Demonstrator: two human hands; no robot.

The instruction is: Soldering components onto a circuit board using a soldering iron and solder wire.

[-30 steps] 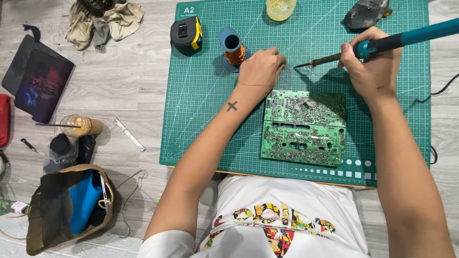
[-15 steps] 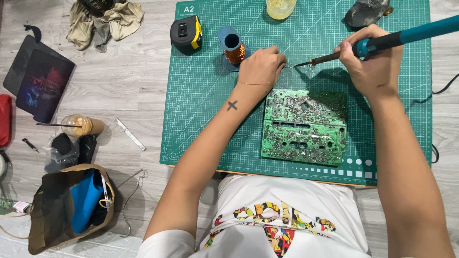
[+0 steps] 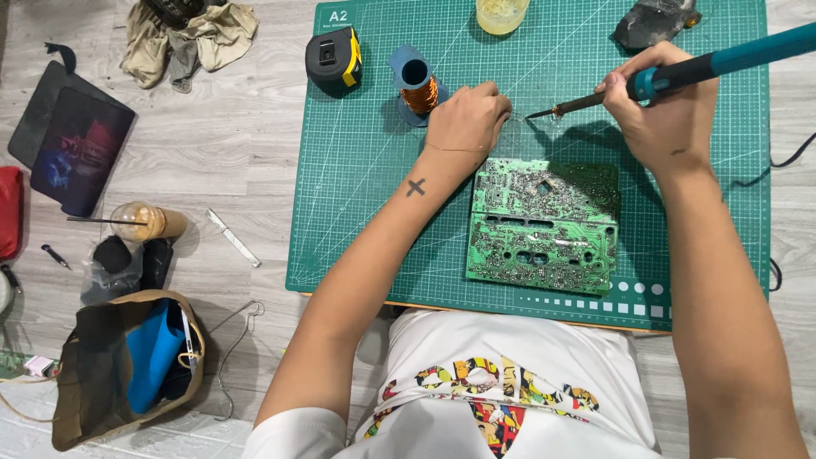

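Observation:
My right hand [image 3: 667, 119] grips a teal-handled soldering iron [image 3: 680, 75], its tip pointing left toward my left hand. My left hand [image 3: 463, 119] rests on the green cutting mat [image 3: 357, 195], fingers pinched on a thin wire just beyond the tip; the wire itself is barely visible. A green circuit board [image 3: 544, 225] lies solder side up on the mat just below both hands. Beside my left hand, to its left, stands a blue spool of copper wire [image 3: 418, 85].
A black and yellow tape measure [image 3: 333, 58], a yellowish jar [image 3: 501, 13] and a dark lump [image 3: 654, 21] sit at the mat's far edge. On the wooden floor to the left: a rag [image 3: 191, 34], a dark pad [image 3: 72, 136], a drink cup [image 3: 144, 223], a brown bag [image 3: 127, 365].
Both hands have stayed nearly still; the iron's tip remains close to my left fingertips.

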